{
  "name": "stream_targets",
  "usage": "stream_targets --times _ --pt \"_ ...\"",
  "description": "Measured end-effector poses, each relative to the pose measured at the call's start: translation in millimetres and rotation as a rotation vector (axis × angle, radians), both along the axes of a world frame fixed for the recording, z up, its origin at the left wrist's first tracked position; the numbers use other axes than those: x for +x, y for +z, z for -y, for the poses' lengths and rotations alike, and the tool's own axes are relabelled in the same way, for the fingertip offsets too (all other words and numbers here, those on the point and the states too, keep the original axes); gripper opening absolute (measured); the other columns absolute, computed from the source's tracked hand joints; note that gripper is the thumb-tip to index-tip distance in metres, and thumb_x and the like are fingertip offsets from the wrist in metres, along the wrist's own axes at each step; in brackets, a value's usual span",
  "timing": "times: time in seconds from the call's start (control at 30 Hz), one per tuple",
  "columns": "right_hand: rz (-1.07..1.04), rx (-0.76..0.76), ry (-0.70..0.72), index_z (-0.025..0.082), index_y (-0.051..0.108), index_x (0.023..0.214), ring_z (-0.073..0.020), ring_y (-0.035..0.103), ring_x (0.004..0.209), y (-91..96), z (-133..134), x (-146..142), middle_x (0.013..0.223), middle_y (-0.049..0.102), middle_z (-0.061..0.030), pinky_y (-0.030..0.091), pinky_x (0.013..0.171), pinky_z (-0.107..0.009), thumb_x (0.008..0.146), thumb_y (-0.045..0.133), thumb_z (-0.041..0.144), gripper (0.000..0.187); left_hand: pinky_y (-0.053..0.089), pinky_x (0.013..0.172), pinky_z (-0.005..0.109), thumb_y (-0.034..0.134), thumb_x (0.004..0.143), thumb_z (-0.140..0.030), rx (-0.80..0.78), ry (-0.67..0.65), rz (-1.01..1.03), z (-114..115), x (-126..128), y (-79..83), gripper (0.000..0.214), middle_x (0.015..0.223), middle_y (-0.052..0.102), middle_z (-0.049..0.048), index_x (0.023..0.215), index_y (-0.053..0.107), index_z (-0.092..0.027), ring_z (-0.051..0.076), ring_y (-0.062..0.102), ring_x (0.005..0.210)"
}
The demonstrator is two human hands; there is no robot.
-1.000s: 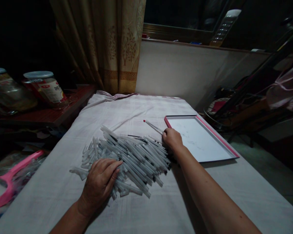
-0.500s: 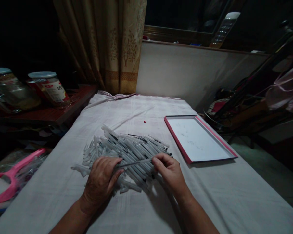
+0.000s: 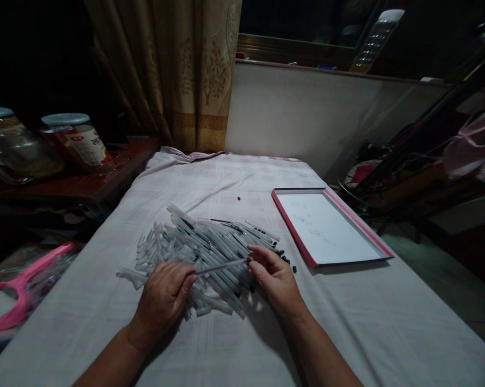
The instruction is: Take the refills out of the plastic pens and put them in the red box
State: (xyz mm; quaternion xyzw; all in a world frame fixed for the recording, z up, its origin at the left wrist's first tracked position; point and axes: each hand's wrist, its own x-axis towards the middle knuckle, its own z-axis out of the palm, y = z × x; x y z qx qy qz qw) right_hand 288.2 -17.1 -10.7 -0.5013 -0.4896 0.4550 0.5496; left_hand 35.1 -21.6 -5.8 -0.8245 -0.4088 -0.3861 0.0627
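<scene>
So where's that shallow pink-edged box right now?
In the head view, the shallow box lies on the tablecloth, right of the pile of clear tubes and just beyond the person's right hand.

Pale checked cloth (image 3: pixel 214 357) beneath a heap of pen tubes (image 3: pixel 222 244), a pink-edged tray (image 3: pixel 335 226), a red bit (image 3: pixel 239 198)

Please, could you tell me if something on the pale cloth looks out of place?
Perhaps a tiny red piece, lying alone on the pale checked cloth beyond the heap of translucent plastic tubes. It looks stray because it sits apart, its red unlike the heap's clear and black parts.
</scene>
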Motion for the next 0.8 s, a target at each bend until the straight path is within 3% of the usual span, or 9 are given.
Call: stream_targets --times 0.13,0.2,0.37,0.53,0.67,0.8 --pt "0.030 -0.067 -0.021 0.018 0.073 0.080 -0.0114 0.050 0.052 1.6 1 0 0.059 0.060 0.0013 0.040 0.050 -0.023 0.075 0.073 0.041 0.024 0.049 0.070 0.031 0.043 0.103 -0.033 0.010 -0.020 -0.003 0 1 1.4 0.022 0.077 0.071 0.0014 0.097 0.060 -0.021 0.018 0.066 0.069" --pt "0.057 -0.052 -0.007 0.018 0.072 0.077 -0.0111 0.048 0.052 5.2 2 0 0.059 0.059 0.0019 0.038 0.049 -0.023 0.073 0.074 0.039 0.022 0.049 0.070 0.030 0.043 0.104 -0.033 0.017 -0.024 -0.014 0 1 1.4 0.021 0.078 0.070 0.0014 0.098 0.060 -0.021 0.017 0.065 0.069" --pt "0.040 -0.020 0.019 0.020 0.072 0.087 -0.0143 0.057 0.063 9.5 3 2 0.074 0.067 -0.0014 0.046 0.058 -0.025 0.071 0.074 0.036 0.023 0.049 0.072 0.030 0.042 0.104 -0.032 0.035 -0.016 -0.046 0 1 0.3 0.021 0.079 0.071 0.0018 0.099 0.058 -0.020 0.017 0.065 0.071" --pt "0.124 -0.016 -0.005 0.019 0.071 0.078 -0.0128 0.052 0.057 6.1 2 3 0.065 0.062 0.0003 0.043 0.054 -0.024 0.076 0.069 0.037 0.018 0.049 0.072 0.030 0.042 0.104 -0.031 0.036 -0.028 -0.050 0 1 0.2 0.021 0.079 0.071 0.0016 0.099 0.058 -0.020 0.017 0.065 0.071" --pt "0.106 0.007 0.004 0.019 0.073 0.088 -0.0138 0.057 0.061 5.2 2 3 0.075 0.067 -0.0022 0.046 0.056 -0.025 0.074 0.071 0.035 0.021 0.049 0.072 0.030 0.043 0.104 -0.031 0.029 -0.027 -0.046 0 0 -0.4 0.021 0.079 0.071 0.0018 0.098 0.059 -0.020 0.018 0.065 0.071" --pt "0.137 -0.005 0.008 0.019 0.073 0.081 -0.0138 0.055 0.057 3.6 2 4 0.066 0.065 -0.0010 0.045 0.054 -0.025 0.078 0.068 0.039 0.021 0.049 0.072 0.031 0.044 0.103 -0.030 0.019 -0.035 -0.047 0 0 -0.5 0.020 0.079 0.071 0.0016 0.098 0.060 -0.021 0.018 0.065 0.070"
